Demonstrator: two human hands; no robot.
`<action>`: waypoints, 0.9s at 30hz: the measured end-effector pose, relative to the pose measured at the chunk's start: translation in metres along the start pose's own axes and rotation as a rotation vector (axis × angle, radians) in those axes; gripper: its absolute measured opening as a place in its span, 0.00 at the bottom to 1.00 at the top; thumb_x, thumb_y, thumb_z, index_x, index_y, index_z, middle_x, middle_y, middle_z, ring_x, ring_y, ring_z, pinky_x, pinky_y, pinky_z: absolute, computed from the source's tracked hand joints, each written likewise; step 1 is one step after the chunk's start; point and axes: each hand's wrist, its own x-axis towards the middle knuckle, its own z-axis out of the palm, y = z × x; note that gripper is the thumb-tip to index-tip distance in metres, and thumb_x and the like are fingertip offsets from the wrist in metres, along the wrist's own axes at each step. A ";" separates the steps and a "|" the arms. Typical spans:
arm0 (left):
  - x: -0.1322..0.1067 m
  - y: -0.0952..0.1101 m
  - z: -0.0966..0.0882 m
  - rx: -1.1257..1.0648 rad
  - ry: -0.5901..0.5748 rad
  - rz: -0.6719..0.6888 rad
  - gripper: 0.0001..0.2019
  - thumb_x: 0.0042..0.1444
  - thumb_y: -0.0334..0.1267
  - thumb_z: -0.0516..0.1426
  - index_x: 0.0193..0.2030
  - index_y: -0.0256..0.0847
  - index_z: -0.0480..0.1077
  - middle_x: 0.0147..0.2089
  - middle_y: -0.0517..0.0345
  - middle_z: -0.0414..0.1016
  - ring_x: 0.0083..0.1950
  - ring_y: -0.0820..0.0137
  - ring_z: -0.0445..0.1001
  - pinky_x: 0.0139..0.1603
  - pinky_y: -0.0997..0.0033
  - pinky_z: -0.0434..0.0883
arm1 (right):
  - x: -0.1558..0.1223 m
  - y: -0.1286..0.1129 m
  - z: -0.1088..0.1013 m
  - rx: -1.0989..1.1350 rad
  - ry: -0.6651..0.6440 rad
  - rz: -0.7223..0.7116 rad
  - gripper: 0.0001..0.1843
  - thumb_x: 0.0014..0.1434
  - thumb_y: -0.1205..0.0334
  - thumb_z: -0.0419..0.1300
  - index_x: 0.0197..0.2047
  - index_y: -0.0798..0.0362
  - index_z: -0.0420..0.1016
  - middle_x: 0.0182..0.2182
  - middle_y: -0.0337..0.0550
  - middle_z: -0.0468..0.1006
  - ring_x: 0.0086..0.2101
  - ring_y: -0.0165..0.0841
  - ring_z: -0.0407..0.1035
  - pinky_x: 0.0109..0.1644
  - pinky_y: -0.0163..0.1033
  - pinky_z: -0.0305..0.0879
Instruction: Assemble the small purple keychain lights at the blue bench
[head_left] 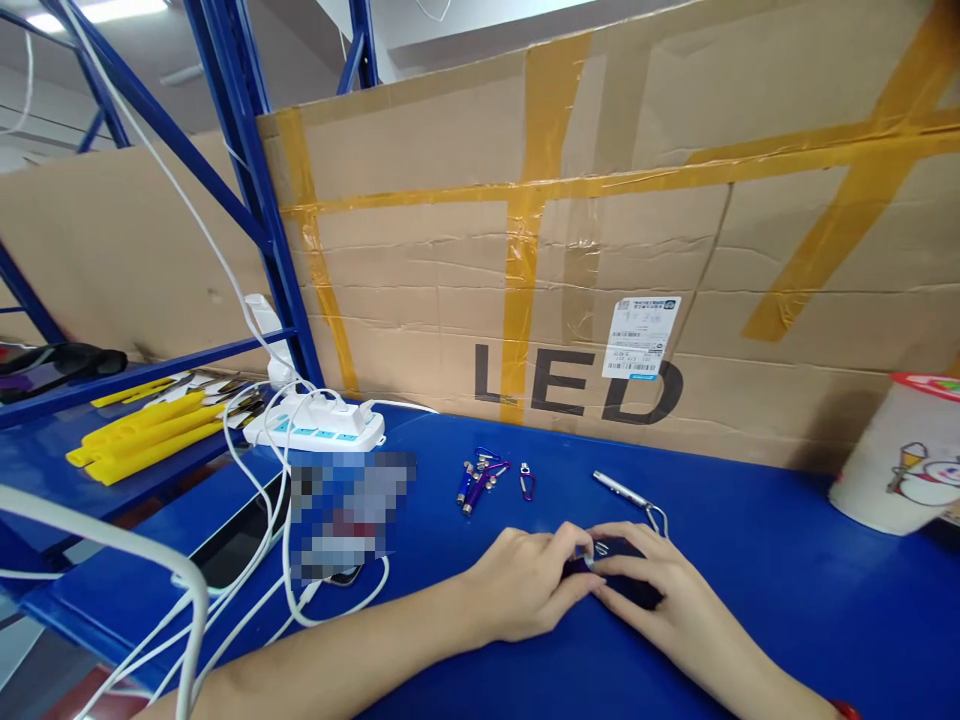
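Observation:
My left hand [532,580] and my right hand [652,575] meet above the blue table, fingertips almost touching. Both are closed around a small silvery piece [589,556]; its kind is mostly hidden by my fingers. Under my right fingers some tiny shiny bits [601,549] show, too small to name. Just beyond my hands lie blue and purple keychain flashlights [474,487] with carabiner clips in a small heap. A separate dark carabiner [529,487] with a silver end piece is beside them. A silver keychain flashlight [621,489] with its clip lies behind my right hand.
A white power strip [319,423] with tangled cables and a phone [236,535] are at left. Yellow tubes [150,440] lie on the far-left shelf. A large cardboard box [420,300] walls the back. A white bucket-shaped container [892,460] stands at right.

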 end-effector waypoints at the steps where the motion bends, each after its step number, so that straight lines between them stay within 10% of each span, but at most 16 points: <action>1: 0.000 0.001 0.000 0.026 -0.013 -0.004 0.09 0.62 0.41 0.45 0.47 0.41 0.56 0.40 0.57 0.75 0.38 0.66 0.76 0.34 0.72 0.67 | 0.000 0.000 0.001 0.000 -0.004 -0.002 0.11 0.58 0.52 0.55 0.35 0.43 0.79 0.44 0.45 0.71 0.44 0.39 0.67 0.45 0.45 0.68; 15: 0.000 -0.002 0.002 0.085 -0.011 0.041 0.10 0.63 0.43 0.45 0.46 0.41 0.56 0.34 0.61 0.76 0.32 0.68 0.76 0.30 0.76 0.65 | 0.006 -0.010 -0.011 0.147 0.434 0.087 0.16 0.57 0.48 0.56 0.29 0.50 0.76 0.39 0.46 0.70 0.37 0.34 0.69 0.40 0.38 0.70; 27: 0.001 -0.002 0.001 0.040 -0.084 0.081 0.09 0.63 0.43 0.45 0.46 0.41 0.54 0.38 0.58 0.76 0.35 0.66 0.77 0.30 0.76 0.66 | 0.002 -0.031 -0.017 0.196 0.321 -0.119 0.10 0.57 0.57 0.58 0.29 0.51 0.77 0.33 0.45 0.69 0.33 0.31 0.67 0.35 0.35 0.69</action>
